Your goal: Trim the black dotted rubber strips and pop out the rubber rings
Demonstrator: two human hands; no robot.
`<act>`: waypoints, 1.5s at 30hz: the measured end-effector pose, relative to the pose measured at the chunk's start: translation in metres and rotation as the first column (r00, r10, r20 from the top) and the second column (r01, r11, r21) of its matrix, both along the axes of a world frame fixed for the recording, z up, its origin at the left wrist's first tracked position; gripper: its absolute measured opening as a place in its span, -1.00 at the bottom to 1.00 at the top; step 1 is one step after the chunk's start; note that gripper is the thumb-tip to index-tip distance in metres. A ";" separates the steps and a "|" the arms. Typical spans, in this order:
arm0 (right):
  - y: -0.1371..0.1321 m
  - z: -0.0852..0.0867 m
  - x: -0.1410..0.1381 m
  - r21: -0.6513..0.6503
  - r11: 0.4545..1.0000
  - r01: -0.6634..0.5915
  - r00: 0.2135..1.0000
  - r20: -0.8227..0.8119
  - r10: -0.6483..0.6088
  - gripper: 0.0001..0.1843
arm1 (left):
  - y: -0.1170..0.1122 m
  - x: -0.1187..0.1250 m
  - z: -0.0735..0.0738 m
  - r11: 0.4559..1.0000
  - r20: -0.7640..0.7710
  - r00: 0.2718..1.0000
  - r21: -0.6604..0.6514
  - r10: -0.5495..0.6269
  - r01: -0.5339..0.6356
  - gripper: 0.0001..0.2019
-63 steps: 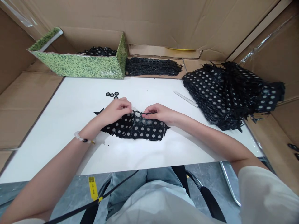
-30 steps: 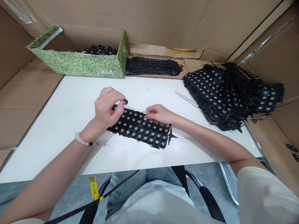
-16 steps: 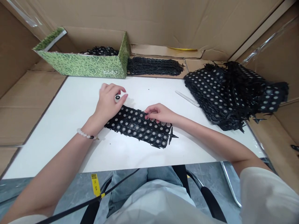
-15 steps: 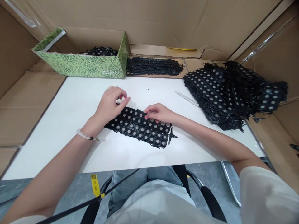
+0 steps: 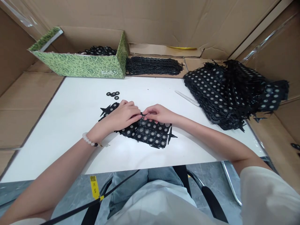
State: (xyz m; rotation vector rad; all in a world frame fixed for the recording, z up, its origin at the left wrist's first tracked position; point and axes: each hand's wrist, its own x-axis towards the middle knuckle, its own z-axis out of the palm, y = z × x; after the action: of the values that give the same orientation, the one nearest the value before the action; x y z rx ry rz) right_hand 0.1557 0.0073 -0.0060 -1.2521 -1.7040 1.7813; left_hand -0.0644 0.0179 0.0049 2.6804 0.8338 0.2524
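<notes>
Two bare hands meet over a black moulded sheet of ring-shaped pieces (image 5: 152, 134), fingertips almost touching at its upper edge. The left hand (image 5: 122, 115) is narrow and closed, its fingers pinched on the sheet, which runs under it; a white bead bracelet (image 5: 88, 140) circles that wrist. The right hand (image 5: 159, 114) is narrow too, its fingertips gripping the sheet's edge. The sheet lies on a white tabletop (image 5: 58, 150). At 11 o'clock from the left hand sit a few loose black rings (image 5: 112, 93). At 2 o'clock from the right hand lies a white strip (image 5: 187, 98), then a heaped pile of similar sheets (image 5: 222, 97). Farther off at 12 o'clock, a black punched web (image 5: 153, 65) lies on cardboard (image 5: 161, 51) beside a green patterned box (image 5: 79, 66) holding more black pieces (image 5: 99, 50).
</notes>
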 end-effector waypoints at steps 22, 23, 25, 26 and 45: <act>0.015 0.023 0.034 0.062 0.955 -0.289 0.912 0.320 0.255 -0.83 | 0.046 -0.050 -0.004 0.581 0.436 0.460 -0.198 0.773 -0.789 -0.77; 0.016 0.025 0.036 0.099 0.948 -0.304 0.902 0.350 0.252 -0.79 | 0.047 -0.052 -0.006 0.589 0.411 0.501 -0.117 0.762 -0.800 -0.75; 0.014 0.027 0.036 0.166 0.939 -0.302 0.900 0.375 0.224 -0.79 | 0.045 -0.051 -0.010 0.610 0.321 0.597 0.069 0.735 -0.789 -0.71; 0.013 0.027 0.034 0.198 0.936 -0.291 0.904 0.378 0.201 -0.81 | 0.044 -0.049 -0.012 0.620 0.271 0.631 0.136 0.727 -0.773 -0.69; 0.001 0.001 0.011 0.427 0.877 -0.221 0.966 -0.027 0.257 -0.82 | -0.009 0.005 0.001 0.997 0.100 0.993 0.043 0.061 -0.066 -0.51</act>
State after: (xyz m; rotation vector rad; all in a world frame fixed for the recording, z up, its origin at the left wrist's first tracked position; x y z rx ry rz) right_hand 0.1669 0.0081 -0.0048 -0.7981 -2.1233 1.4449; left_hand -0.0590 0.0091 0.0060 2.6622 0.8944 0.4202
